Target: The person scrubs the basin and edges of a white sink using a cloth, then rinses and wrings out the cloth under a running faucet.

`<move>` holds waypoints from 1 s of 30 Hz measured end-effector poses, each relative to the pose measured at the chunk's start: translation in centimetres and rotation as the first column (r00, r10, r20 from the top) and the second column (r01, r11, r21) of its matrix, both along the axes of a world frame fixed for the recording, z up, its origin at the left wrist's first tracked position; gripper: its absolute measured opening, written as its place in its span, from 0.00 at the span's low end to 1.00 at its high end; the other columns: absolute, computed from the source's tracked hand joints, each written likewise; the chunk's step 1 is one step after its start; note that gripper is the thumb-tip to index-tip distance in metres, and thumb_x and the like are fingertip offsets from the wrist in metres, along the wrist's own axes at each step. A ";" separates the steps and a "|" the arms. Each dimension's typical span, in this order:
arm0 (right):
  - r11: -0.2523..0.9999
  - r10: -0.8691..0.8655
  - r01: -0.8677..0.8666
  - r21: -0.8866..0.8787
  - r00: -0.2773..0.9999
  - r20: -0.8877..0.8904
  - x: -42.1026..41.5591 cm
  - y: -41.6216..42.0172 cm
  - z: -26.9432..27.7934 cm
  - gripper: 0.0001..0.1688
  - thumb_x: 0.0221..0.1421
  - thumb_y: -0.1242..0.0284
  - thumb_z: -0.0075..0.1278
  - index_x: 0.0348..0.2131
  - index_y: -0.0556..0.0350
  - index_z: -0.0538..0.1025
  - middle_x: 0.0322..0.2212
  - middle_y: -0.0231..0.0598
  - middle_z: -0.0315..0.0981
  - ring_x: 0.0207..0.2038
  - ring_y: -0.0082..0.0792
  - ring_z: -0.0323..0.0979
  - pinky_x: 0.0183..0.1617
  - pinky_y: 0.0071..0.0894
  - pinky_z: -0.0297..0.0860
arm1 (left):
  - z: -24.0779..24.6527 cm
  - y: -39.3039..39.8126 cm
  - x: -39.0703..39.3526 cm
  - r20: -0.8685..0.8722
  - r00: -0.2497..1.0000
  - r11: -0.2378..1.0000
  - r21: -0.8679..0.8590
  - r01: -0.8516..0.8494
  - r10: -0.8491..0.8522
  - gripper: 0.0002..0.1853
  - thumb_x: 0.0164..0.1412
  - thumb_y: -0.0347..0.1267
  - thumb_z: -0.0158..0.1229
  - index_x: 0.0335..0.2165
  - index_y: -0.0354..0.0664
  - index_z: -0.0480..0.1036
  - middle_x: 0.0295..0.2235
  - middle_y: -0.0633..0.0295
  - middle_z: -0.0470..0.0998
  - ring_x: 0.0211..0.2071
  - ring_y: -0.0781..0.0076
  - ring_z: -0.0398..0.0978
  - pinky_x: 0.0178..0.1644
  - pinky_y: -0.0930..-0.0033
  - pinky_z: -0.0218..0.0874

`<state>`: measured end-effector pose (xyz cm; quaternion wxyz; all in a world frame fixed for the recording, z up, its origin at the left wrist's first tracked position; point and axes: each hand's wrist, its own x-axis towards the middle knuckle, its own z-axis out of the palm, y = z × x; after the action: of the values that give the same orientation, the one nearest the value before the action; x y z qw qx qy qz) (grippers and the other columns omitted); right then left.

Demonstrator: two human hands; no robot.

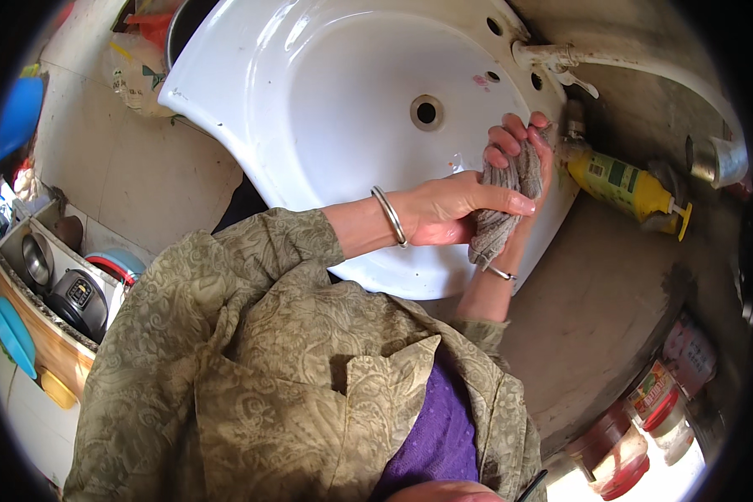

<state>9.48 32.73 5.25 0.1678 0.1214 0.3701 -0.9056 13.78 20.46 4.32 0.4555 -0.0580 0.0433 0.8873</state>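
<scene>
A wet-looking grey ribbed cloth (497, 233), bunched lengthwise, is gripped in both hands over the right part of a white ceramic washbasin (351, 144). My left hand (442, 210) closes round its lower part from the left, thumb across the front; its fingers are mostly hidden. My right hand (543, 166) holds the upper part, with its fingertips curled over the cloth. Each wrist wears a metal bangle. Left of the hands lies the round drain (427, 113). A faucet (555, 59) is mounted at the basin's back right edge.
A yellow pump bottle (624, 188) lies tilted right of the basin, near a metal cup-like fitting (718, 160). Red-lidded jars (615, 448) stand at the lower right. At far left are a counter with metal bowls (37, 258) and a blue container (17, 116). A plastic bag (135, 78) is at upper left.
</scene>
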 end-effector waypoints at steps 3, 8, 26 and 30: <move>0.906 0.176 -0.184 0.381 0.983 0.056 -1.4 0.1 0.8 0.07 0.49 0.74 0.45 0.32 0.52 0.66 0.25 0.31 0.58 0.24 0.22 0.59 0.25 0.20 0.61 | -0.9 0.5 -0.1 -0.066 0.996 0.994 -0.091 -0.062 0.056 0.10 0.52 0.31 0.59 0.34 0.40 0.68 0.28 0.66 0.71 0.29 0.79 0.69 0.32 0.74 0.62; 0.544 0.447 -0.377 0.750 0.886 0.121 -2.1 -0.7 0.9 0.06 0.49 0.73 0.45 0.30 0.56 0.68 0.23 0.32 0.64 0.23 0.23 0.63 0.27 0.22 0.63 | -2.3 1.6 0.5 -0.117 0.983 0.945 -0.278 -0.170 0.142 0.09 0.51 0.30 0.57 0.32 0.39 0.68 0.27 0.67 0.70 0.28 0.82 0.66 0.32 0.75 0.58; -0.279 0.664 0.028 0.960 0.728 0.171 -2.5 -3.7 -4.7 0.12 0.52 0.70 0.45 0.33 0.63 0.69 0.25 0.53 0.71 0.27 0.50 0.69 0.33 0.38 0.65 | -6.1 3.3 0.7 -0.133 0.963 0.489 -0.840 -0.236 0.236 0.12 0.46 0.29 0.57 0.26 0.27 0.70 0.23 0.53 0.75 0.25 0.68 0.73 0.28 0.67 0.63; -0.398 0.570 0.085 0.913 0.803 0.174 -2.2 -3.5 -4.5 0.14 0.52 0.69 0.46 0.34 0.63 0.68 0.24 0.53 0.71 0.26 0.52 0.70 0.33 0.40 0.66 | -5.4 3.2 0.8 -0.327 0.930 0.362 -0.857 -0.366 0.166 0.11 0.46 0.29 0.58 0.24 0.28 0.69 0.22 0.54 0.74 0.24 0.69 0.72 0.27 0.68 0.62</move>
<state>7.24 29.28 0.75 0.1280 -0.0768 0.9775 -0.1492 14.57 23.69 -1.11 0.1945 -0.2190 0.5482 0.7834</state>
